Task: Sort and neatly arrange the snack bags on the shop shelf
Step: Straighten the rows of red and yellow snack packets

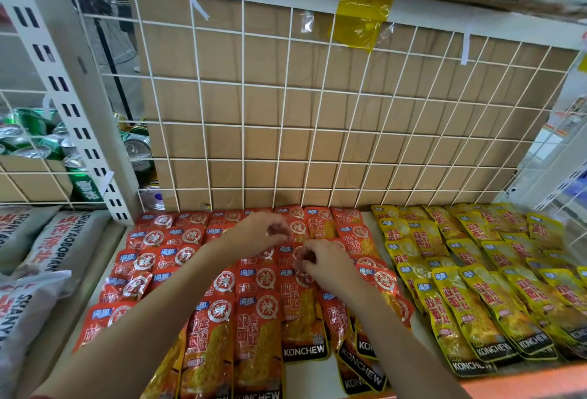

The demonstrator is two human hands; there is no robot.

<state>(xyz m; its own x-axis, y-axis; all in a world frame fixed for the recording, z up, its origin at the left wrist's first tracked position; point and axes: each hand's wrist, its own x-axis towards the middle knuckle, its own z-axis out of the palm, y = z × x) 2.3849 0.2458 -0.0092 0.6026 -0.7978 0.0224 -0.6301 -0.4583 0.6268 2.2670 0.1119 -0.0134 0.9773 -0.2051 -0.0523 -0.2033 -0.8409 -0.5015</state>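
Red snack bags point(254, 328) lie in overlapping rows on the left half of the shelf. Yellow snack bags point(470, 297) of the same brand fill the right half. Both of my hands hover over the middle of the red rows. My left hand point(257, 230) is near the back row, its curled fingertips pinching the top edge of a red bag point(298, 225). My right hand point(327, 263) is just in front of it, fingers curled and pinching the top of another red bag point(300, 300). My forearms hide parts of several red bags.
A white wire grid point(317, 112) backed by cardboard closes the shelf's rear. A white slotted upright point(73, 119) stands at the left, with green cans point(35, 141) behind it. Grey sacks point(38, 258) lie on the neighbouring shelf to the left. The orange shelf edge point(524, 382) runs along the front.
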